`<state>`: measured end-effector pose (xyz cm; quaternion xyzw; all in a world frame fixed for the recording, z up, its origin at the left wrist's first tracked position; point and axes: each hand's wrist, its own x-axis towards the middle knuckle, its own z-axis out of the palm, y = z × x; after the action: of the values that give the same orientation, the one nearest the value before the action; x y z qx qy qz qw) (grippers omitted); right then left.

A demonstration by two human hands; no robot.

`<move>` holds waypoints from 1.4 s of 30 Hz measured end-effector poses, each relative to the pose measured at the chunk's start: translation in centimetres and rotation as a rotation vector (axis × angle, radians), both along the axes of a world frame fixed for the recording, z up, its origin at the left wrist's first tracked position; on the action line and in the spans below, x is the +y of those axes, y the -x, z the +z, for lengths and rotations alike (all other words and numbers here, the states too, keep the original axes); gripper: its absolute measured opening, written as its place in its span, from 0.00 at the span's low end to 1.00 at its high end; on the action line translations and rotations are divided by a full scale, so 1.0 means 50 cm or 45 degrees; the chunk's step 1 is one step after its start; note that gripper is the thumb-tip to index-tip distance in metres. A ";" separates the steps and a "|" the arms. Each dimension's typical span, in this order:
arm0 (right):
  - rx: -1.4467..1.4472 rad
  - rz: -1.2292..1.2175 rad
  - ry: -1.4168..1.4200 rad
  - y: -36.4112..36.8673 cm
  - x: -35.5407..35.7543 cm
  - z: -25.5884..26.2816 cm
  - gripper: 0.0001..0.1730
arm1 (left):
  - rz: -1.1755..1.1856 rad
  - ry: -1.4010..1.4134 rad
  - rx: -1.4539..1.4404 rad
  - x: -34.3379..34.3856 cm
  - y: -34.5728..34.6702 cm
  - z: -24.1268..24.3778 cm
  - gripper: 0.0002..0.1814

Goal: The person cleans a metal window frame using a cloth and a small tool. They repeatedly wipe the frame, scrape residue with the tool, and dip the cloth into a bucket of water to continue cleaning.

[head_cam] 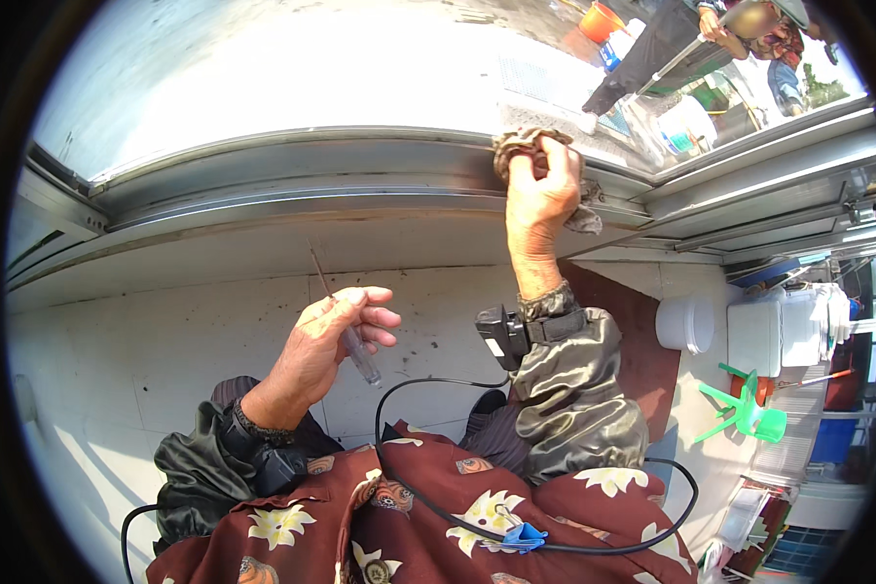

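Note:
My right hand (544, 193) grips a crumpled, dirt-stained cloth (512, 143) against the metal window frame (299, 164), near its right-hand corner. Part of the cloth hangs below the hand over the frame's inner ledge. In my left hand (321, 343), held lower and apart from the frame, is a screwdriver (363, 355) with a clear handle. Its thin, rusty-looking shaft points up and to the left, and the fingers curl loosely around the handle. Small dark specks of debris lie on the pale tiled floor (190, 343) beneath.
Beyond the glass, a person (770, 44) holds a long pole beside an orange bucket (600, 22) and a white bucket (686, 125). Indoors at right are a white tub (685, 325), a green plastic stool (763, 420) and white boxes (754, 332). A black cable (438, 381) loops across my front.

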<state>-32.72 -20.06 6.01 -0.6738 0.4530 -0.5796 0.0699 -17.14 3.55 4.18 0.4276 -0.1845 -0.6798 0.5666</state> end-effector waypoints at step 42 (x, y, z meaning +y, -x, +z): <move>1.144 0.918 -0.136 -0.017 0.042 0.061 0.15 | 0.293 0.099 -0.090 0.045 -0.191 0.014 0.08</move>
<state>-31.88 -17.97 9.06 -0.9611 0.2087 -0.1524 0.0978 -7.60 5.79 4.86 0.4472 -0.1803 -0.5872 0.6501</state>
